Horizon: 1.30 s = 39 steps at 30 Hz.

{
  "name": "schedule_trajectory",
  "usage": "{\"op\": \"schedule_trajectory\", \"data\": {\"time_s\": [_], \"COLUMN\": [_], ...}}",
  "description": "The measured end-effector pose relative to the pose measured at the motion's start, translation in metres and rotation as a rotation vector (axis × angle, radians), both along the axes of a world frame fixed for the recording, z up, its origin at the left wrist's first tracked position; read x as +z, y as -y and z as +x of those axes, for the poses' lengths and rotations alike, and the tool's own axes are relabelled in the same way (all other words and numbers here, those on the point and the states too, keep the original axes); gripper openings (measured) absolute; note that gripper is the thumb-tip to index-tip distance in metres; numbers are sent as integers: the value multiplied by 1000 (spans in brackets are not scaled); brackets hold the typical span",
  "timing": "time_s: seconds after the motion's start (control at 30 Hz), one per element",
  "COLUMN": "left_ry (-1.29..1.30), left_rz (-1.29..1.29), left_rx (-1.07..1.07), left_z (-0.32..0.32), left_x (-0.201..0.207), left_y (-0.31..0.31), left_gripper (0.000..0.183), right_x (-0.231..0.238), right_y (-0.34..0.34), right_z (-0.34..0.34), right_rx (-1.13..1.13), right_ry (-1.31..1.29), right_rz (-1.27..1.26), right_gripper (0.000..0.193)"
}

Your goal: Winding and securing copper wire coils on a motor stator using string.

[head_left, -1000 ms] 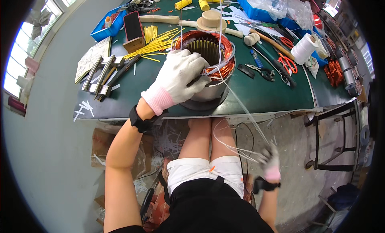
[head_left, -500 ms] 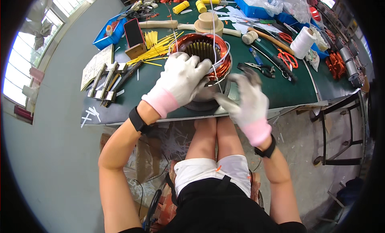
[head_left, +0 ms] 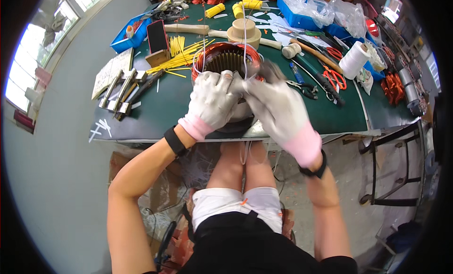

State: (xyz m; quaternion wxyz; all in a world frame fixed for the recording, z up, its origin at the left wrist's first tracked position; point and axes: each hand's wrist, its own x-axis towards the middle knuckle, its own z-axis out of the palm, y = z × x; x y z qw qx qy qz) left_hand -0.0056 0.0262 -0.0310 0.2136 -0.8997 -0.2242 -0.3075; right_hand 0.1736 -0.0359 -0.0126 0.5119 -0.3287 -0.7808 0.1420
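A motor stator with copper-red windings stands at the bench's near edge, its slots lined in yellowish strips. White cords hang down to it from above. My left hand, in a white glove with a pink cuff, lies against the stator's near rim with its fingers curled closed; what they pinch is hidden. My right hand, gloved alike and blurred, meets the left fingertips at the rim. A dark tool, too smeared to name, shows at its fingers. Below the hands, a loop of white cord hangs over the bench edge.
Behind the stator lie a wooden mallet and yellow strips. Pliers, orange scissors, a hammer and a white thread spool are to the right. At left stand a phone and a metal clamp-like frame.
My right hand has moved left and up to the stator's rim, beside the left fingers. My left hand has shifted slightly down. A white cord loop now hangs below the bench edge.
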Motion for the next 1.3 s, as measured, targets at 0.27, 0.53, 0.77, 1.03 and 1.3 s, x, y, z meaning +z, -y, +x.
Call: {"op": "schedule_trajectory", "data": {"time_s": [0.27,0.53,0.77,1.03,1.3], "left_ry": [98,82,328,432,292], "left_rz": [60,-55,-338,-352,-732], "left_rx": [25,-2,-39,-54,-119], "left_z": [12,20,15,21,10], "left_x": [-11,-1,9,7,45], "left_y": [-6,2,9,13,-2], "left_gripper": [28,31,22,28,11], "right_x": [-24,-48,-21,28,42], "right_y": [45,32,17,-10,-38], "right_z": [-27,13,33,10,26], "right_rx": [759,608,401,-115,-274], "right_ry": [-1824,-1382,-990,-586,-322], "right_rz": [-1086,-1036,-1090,-897,-957], "right_gripper": [11,25,28,34,33]}}
